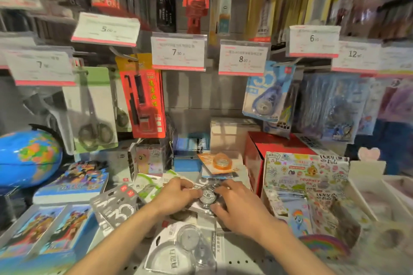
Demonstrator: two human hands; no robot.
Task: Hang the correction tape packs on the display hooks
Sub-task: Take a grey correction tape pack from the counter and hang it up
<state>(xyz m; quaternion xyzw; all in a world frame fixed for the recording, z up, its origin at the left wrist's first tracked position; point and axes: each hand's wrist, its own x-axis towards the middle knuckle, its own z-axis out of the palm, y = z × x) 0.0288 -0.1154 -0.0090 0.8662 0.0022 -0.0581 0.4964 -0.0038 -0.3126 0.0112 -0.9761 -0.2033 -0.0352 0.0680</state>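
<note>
nearest, below both wrists: a white correction tape pack (183, 250) lies flat on the perforated shelf (237, 262), clear blister up, untouched.

left hand (176, 196) and right hand (237, 205) meet over a grey pack (206, 196) with a round blister. fingers of both hands curl around its edges, the left at its left side, the right at its right side and lower corner. the pack sits low over the shelf pile, not on any hook; whether it is lifted clear i cannot tell.

left of the left hand: a grey "30" pack (116, 210) lies tilted, touching green-and-white packs (147, 185) just beyond it. further left, picture boxes (44, 227) and a globe (26, 158).

right of the right hand: a printed display box (306, 176) holding cartoon cards, close beside the wrist.

beyond the hands: an orange tape pack (220, 163) rests on stacked goods; a red box (259, 147) behind it.

farther up: hooks carry scissors cards (93, 109), red packs (145, 98) and a blue correction tape pack (266, 94). price tags (178, 52) front the hooks. the backboard between the red and blue packs shows bare. edges blurred.
</note>
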